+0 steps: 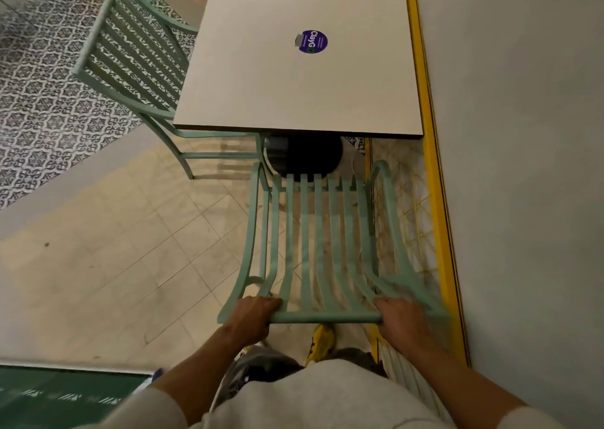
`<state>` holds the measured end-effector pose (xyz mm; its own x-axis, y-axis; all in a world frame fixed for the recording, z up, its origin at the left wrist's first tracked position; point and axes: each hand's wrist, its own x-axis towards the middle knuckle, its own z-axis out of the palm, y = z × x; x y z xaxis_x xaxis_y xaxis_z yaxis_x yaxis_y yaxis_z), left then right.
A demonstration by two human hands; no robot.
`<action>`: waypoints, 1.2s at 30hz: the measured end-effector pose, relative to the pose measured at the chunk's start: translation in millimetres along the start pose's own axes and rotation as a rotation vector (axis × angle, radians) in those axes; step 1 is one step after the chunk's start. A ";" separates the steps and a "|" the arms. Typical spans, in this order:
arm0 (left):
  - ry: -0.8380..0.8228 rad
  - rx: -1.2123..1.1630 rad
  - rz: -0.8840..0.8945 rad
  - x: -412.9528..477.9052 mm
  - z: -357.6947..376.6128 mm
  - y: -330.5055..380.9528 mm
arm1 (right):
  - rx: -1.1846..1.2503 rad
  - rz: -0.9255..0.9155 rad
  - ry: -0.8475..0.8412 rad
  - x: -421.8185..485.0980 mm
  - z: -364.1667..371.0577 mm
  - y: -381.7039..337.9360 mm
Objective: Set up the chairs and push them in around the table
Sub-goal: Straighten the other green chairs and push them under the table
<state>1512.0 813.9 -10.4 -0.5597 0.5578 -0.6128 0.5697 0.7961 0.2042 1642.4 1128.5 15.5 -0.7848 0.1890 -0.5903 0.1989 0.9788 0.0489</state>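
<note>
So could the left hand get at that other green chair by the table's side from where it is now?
Probably yes, after letting go. The left hand grips the near chair; the side chair stands ahead to the left over open floor, though likely a step away.

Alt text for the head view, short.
Both hands, left hand and right hand, grip the top rail of a green slatted chair facing a square white table. A second chair stands at the table's left side.
</note>
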 end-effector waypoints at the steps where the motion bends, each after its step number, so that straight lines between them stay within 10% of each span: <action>1: 0.021 0.006 -0.009 2.8 -2.8 -3.8 | 0.009 0.003 0.005 4.5 -0.5 -3.1; 36: 0.087 0.045 -0.081 95.5 -86.6 -31.3 | 0.026 0.203 -0.071 101.7 -80.5 -0.9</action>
<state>1388.6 862.6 -9.2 -0.6540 0.5116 -0.5572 0.5458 0.8292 0.1206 1515.2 1153.2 20.3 -0.6836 0.3753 -0.6259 0.3649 0.9185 0.1522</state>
